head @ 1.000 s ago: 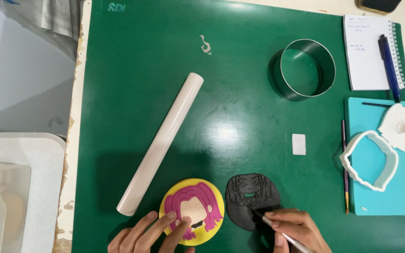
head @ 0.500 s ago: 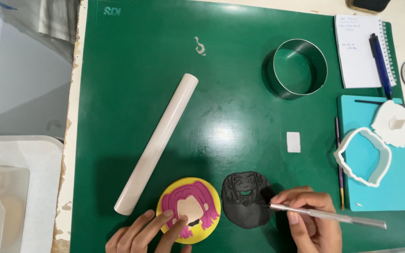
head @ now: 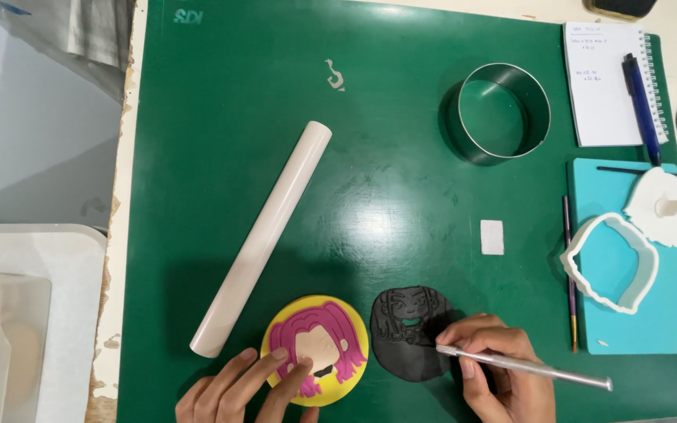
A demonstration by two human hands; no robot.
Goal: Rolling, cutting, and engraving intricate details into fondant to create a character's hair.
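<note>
A white tray is seen well left of the left hand, off the green cutting mat. A white rolling pin lies up and left of that hand, its long axis running diagonally from lower left to upper right, its near end just beside the yellow disc. The left hand is laid loosely spread, fingertips pressed on the yellow round topper with a pink-haired face, which is steadied at the mat's near edge. Just right of it, apart by a narrow gap, the black embossed fondant piece lies directly ahead of the right hand, the nearer hand to it. A thin metal modelling tool is pinched between thumb and fingers, its long axis nearly level, tip on the black piece's right edge, tail pointing right. Open mat is noted above both pieces; little room is left toward the near edge. Farther up and right of the right hand are a small white rectangle, a metal ring cutter, a notepad with pen, and a teal board bearing a white cutter.
</note>
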